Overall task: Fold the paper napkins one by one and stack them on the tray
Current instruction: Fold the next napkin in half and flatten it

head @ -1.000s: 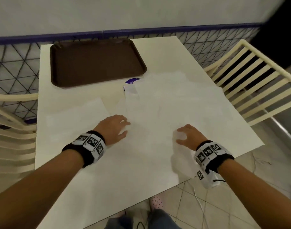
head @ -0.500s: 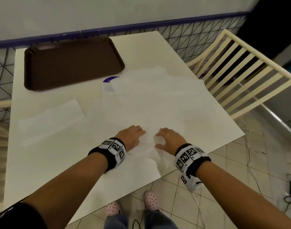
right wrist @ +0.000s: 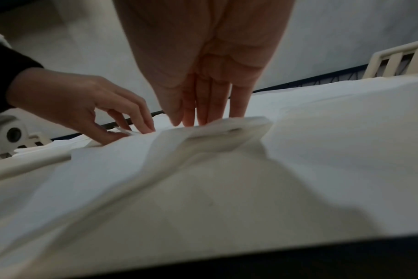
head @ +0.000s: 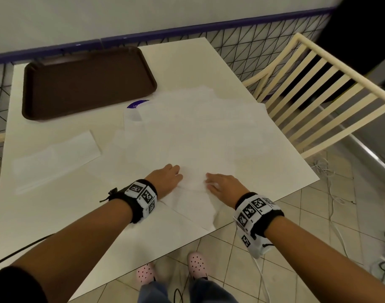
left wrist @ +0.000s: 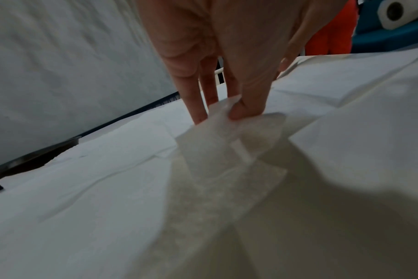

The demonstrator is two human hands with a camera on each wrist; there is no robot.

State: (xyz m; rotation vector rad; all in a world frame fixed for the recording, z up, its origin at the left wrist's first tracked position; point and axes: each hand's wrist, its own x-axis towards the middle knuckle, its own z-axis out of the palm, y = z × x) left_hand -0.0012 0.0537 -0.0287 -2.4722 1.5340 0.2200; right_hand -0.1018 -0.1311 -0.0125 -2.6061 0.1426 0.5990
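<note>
Both hands are down near the bottom middle of the head view, close together on one napkin (head: 192, 201). The left hand (head: 165, 179) has a raised edge of it pinched between thumb and fingers (left wrist: 198, 105), which the left wrist view shows pretty clearly. The right hand (head: 223, 185) has its fingers (right wrist: 212, 105) mostly straight and together, tips down right at a lifted fold of the same napkin; can't really tell if the thumb is gripping it. That napkin hangs a bit past the near edge of the white surface (head: 56, 215).

Just above the hands there's a loose spread of unfolded napkins (head: 204, 132) overlapping across the middle and right of the frame. Off to the left lies one folded napkin (head: 56, 158), a long strip, well apart from the rest. The brown tray (head: 86, 84) is in the upper left. A small purple-topped thing (head: 137, 104) peeks out between the tray and the pile. There's a cream slatted chair (head: 318, 88) at the upper right.
</note>
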